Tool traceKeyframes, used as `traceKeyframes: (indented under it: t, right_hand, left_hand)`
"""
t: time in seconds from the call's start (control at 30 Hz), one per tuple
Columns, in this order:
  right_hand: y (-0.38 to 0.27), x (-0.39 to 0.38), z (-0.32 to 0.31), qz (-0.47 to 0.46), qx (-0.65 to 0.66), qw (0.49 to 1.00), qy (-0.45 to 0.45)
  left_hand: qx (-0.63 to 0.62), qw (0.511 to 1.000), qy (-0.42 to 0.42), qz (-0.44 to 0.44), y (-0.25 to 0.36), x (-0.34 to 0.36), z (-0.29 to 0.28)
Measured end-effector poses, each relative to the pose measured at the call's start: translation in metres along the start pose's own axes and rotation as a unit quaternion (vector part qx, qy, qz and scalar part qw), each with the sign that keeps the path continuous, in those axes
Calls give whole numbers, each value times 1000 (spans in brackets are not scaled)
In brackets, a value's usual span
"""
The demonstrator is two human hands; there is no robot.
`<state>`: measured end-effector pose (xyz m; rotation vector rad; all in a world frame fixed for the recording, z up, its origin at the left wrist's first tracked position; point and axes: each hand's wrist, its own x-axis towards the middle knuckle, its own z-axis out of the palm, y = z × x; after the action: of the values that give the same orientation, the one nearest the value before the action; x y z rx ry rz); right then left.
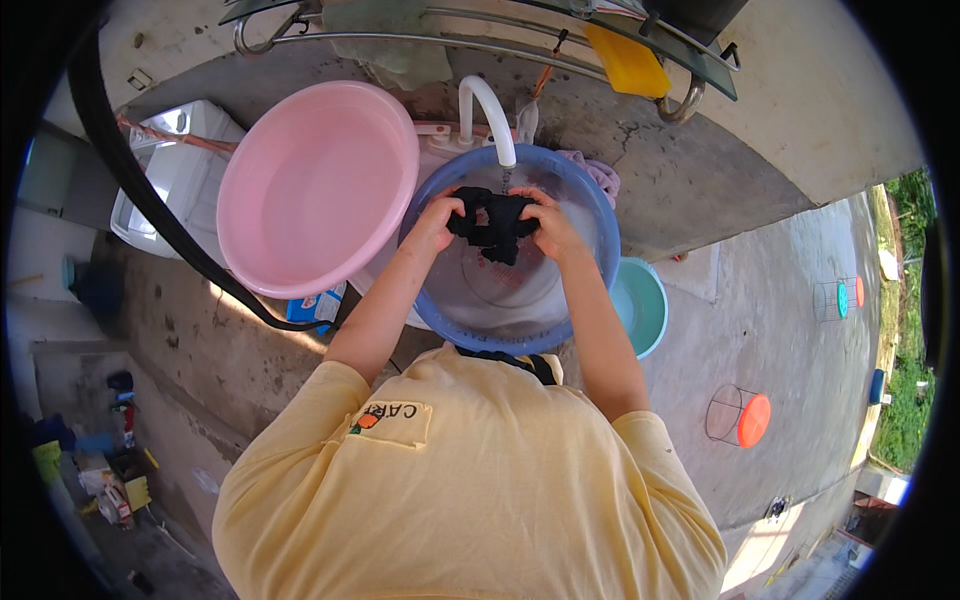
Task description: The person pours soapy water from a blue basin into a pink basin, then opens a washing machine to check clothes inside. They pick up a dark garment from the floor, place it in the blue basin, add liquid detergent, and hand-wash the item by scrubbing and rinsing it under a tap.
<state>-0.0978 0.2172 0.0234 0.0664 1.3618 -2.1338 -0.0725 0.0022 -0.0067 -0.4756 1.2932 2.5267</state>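
A bunched black cloth (492,226) is stretched between my two hands, over a blue basin (603,215) with cloudy water in it. My left hand (436,222) grips its left end, the thumb lying along the fabric. On the other side my right hand (550,226) is closed round the right end, and a fold of the cloth hangs down in the middle. Just beyond my hands, a white curved faucet (487,105) points down at the basin's far rim. I cannot make out what kind of garment the cloth is.
Left of the blue basin a large pink basin (310,185) stands tilted, next to a white washing machine (165,185). A turquoise basin (640,305) sits close on the right. Above the faucet runs a glass shelf with a metal rail (480,42). A stool with an orange seat (753,420) stands farther right.
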Motion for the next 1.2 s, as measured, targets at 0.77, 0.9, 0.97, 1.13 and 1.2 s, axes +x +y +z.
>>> traceKeyframes:
  t: [0.77, 0.9, 0.97, 1.13, 1.2]
  right_hand:
    - [8, 14, 46, -2, -504, 863, 32]
    - [24, 47, 13, -249, -622, 737, 84]
    - [30, 55, 20, -327, -642, 693, 24]
    - [50, 71, 33, -146, -687, 710, 51]
    - [47, 74, 31, -218, -564, 788, 119]
  left_hand:
    - [-161, 974, 57, -150, -60, 35, -21]
    - [-94, 972, 158, -144, -67, 4, -7]
    - [-77, 969, 168, -161, -74, -2, -17]
    - [-232, 944, 126, -196, -74, -25, -10]
    - [-314, 925, 84, -196, -66, -38, -10]
